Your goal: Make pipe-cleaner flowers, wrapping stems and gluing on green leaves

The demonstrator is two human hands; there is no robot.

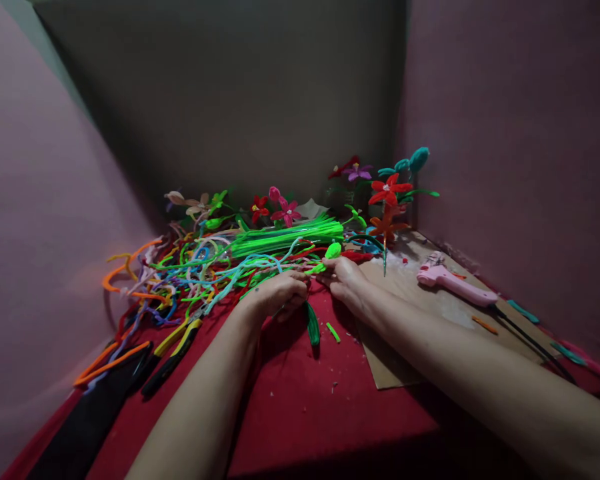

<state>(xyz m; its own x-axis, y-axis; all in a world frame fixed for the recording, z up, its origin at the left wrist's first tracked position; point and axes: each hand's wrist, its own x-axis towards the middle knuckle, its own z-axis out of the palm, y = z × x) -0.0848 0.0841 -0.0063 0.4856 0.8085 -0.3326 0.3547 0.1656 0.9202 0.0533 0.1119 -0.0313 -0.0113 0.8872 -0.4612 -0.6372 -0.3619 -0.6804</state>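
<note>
Near the middle of the red table, my left hand (286, 293) is closed around a thin stem. A dark green pipe-cleaner leaf (313, 325) hangs just below its fingers. My right hand (346, 280) pinches the same piece from the right, by a bright green stem part (316, 269). A bright green bud (333, 251) shows just above the right fingertips. Between the two hands is a small gap. Behind them lies a thick bundle of bright green pipe cleaners (287, 238). The exact grip of the left fingers is partly hidden.
Tangled coloured pipe cleaners (180, 267) and yellow-black pliers (173, 357) lie left. At right, a pink glue gun (455, 283) rests on cardboard (390, 367). Fuzzy flowers (390, 190) stand behind. A green scrap (333, 332) lies on the red cloth (300, 427).
</note>
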